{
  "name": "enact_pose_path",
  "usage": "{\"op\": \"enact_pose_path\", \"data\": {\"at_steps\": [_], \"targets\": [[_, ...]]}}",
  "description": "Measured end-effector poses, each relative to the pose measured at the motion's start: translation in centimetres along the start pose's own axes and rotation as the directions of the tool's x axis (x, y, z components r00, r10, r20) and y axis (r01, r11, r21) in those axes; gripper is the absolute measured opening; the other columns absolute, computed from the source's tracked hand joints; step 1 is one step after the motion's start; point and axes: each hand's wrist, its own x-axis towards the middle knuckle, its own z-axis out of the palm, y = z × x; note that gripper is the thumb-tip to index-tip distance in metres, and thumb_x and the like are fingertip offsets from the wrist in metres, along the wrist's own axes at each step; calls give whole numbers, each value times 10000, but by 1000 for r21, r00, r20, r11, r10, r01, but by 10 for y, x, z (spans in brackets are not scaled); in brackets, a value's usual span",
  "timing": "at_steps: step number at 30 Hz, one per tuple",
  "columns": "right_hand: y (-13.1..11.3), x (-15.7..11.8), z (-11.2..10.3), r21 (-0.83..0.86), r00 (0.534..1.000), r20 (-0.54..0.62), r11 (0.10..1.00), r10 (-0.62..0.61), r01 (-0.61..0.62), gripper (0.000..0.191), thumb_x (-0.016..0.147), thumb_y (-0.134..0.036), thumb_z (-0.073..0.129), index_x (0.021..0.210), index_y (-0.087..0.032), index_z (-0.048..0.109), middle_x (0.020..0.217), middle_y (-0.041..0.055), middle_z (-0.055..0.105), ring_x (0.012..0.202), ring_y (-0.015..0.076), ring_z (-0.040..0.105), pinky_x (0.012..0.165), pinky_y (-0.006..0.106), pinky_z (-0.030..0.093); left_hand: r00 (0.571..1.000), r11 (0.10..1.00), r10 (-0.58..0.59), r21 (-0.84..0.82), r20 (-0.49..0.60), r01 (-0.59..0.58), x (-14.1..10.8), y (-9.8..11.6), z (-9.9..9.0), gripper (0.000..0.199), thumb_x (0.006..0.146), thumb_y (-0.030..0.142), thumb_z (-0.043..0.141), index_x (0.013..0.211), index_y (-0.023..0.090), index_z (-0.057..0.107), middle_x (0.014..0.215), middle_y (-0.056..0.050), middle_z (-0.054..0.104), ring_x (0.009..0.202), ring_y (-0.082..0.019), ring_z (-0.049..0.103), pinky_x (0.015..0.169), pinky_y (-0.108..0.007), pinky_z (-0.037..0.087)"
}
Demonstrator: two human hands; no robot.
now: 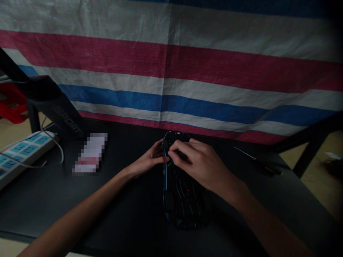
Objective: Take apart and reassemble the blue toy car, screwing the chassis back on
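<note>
A toy car (184, 203) with a dark underside and blue side edges lies wheels-up on the black table, its length pointing away from me. My left hand (150, 159) grips the car's left edge near the far wheel, thumb and fingers closed on it. Over the far half of the car, my right hand (198, 159) is closed in a pinch beside that wheel. Whatever its fingertips hold, if anything, is hidden. Part of the chassis is covered by this hand.
A screwdriver (268, 168) lies to the right on the black table (120, 214). Leftward are a pixelated flat item (91, 153), a white power strip (29, 148) with a cable, and a padded black bar (61, 107). A striped sheet (171, 64) hangs behind the table.
</note>
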Motion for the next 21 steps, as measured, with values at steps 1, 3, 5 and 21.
{"op": "enact_pose_path", "data": {"at_steps": [1,3,5,21], "targets": [[0,0,0,7,1000,-5,1000,-7,7,142,1041,-250,496,1042,-207,631,890,39,694,798,199,611,821,369,469,1000,1000,-2,-2,1,2,0,0,0,807,812,261,832,1523,267,451,1578,-128,489,1470,-362,439,1244,-559,279],[0,1,1,36,999,-17,998,-45,46,142,1009,-181,513,1100,-198,621,982,52,704,912,205,632,907,374,461,1000,1000,8,-7,12,-7,1,-2,-1,785,811,248,830,1509,267,472,1567,-123,501,1472,-369,434,1241,-568,280],[0,1,1,44,997,-23,997,-69,70,204,967,-138,540,1150,-198,609,1067,58,705,1004,214,631,975,388,437,1000,1000,19,-7,24,-19,1,-3,-2,751,813,238,825,1490,263,501,1557,-121,511,1474,-376,428,1239,-573,282],[2,1,4,19,994,-67,996,-89,91,182,969,-158,540,1117,-205,635,1019,54,706,959,216,620,924,381,441,1000,1000,-18,-9,-14,18,0,-1,0,886,791,242,836,1562,256,401,1609,-136,461,1485,-373,421,1255,-568,259]]}}
